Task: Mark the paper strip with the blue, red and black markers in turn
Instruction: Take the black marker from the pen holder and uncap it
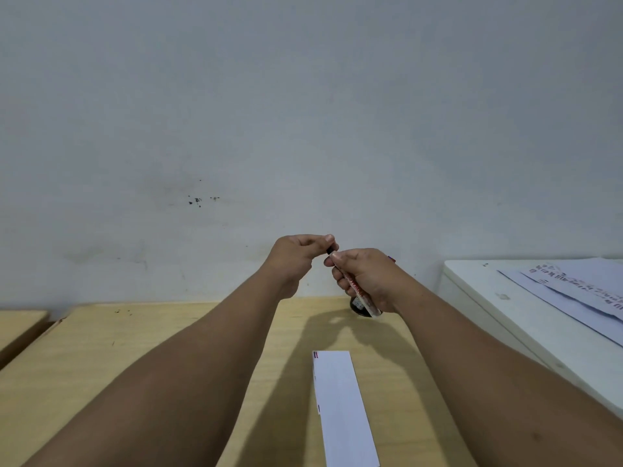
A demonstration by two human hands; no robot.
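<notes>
Both hands are raised above the far edge of the wooden table point(135, 348). My right hand point(365, 274) grips the white barrel of a marker point(357, 289) that slants down toward the table. At the marker's upper end, my left hand point(296, 254) pinches its black cap point(332, 249). The white paper strip point(340, 406) lies flat on the table below the hands and carries small red and blue marks at its top left corner and along its left edge. A dark round object point(357, 310) sits behind the marker's lower end, mostly hidden.
A white cabinet top point(478, 291) stands to the right with several printed paper sheets point(580, 291) on it. A grey wall rises right behind the table. A second wooden surface point(20, 325) lies at the far left across a gap.
</notes>
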